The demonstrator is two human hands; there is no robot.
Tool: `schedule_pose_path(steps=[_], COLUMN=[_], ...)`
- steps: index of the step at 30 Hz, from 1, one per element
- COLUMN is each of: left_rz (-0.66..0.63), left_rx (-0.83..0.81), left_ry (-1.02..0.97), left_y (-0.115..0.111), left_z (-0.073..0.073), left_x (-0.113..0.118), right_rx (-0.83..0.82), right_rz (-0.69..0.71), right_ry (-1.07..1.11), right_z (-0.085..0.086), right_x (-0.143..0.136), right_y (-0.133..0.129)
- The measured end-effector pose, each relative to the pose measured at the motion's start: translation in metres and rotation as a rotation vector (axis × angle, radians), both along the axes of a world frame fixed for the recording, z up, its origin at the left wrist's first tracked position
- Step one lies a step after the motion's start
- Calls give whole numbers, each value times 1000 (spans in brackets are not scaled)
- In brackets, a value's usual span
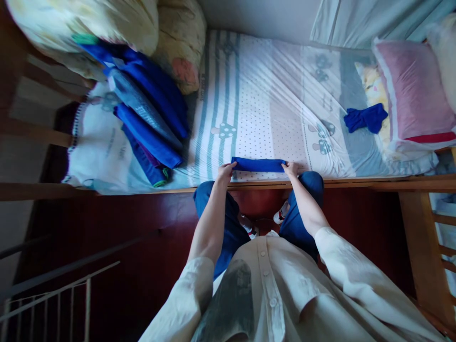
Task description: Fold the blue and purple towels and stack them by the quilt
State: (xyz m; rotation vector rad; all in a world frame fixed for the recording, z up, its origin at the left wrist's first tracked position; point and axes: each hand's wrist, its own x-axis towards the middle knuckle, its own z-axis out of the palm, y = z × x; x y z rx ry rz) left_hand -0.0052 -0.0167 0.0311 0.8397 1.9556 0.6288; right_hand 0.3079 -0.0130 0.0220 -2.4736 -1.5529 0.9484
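Observation:
A blue cloth folded into a long narrow strip (259,165) lies on the bed's patterned sheet (254,104), close to the front edge. My left hand (226,171) pinches its left end, and my right hand (290,169) pinches its right end. Over on the right part of the bed is a crumpled blue cloth (365,118), beside the pink pillow (415,90). Several folded blue garments (149,114) are piled at the left, with a lighter blue-grey one (140,107) among them.
Large pale bedding bundles (181,42) fill the back left corner. A wooden bed rail (356,184) runs along the front edge, near my knees. A white metal rack (71,294) stands at the lower left. A pale curtain (377,21) hangs behind the bed.

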Motion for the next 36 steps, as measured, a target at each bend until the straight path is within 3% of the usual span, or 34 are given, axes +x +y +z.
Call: schedule_pose_path(steps=[4,8,11,15,19,23,26,28,32,36], left_rz=[167,222,89,-120,-282,-333,-258,-179,-58,46], left_rx=[50,233,393,563,706,801,859,891,846,718], left_ry=[-128,-322,-299,-164,-76,-73,-174,-256,-309,-130], left_y=[7,15,23,31,35,35,29,19,-10,-34], left_z=[22,49,73,110,144,164,164,154,115,73], left_x=[8,17,21,24,17,-7,-40,-67,-116,-143], right_rx=[-20,225,414,540,537,470,495,514,551,535], right_rz=[-65,-68,93,290,381,395,366,364,388,414], right_ry=[2,-29,101,373,590,604,609,635,693,722], right_z=[18,37,58,96,129,148,155,159,168,174], right_x=[-8,-16,-32,-71,-120,-164,-199,-226,-285,-346], right_y=[-8,-15,-8,17,46,60,62,59,52,42])
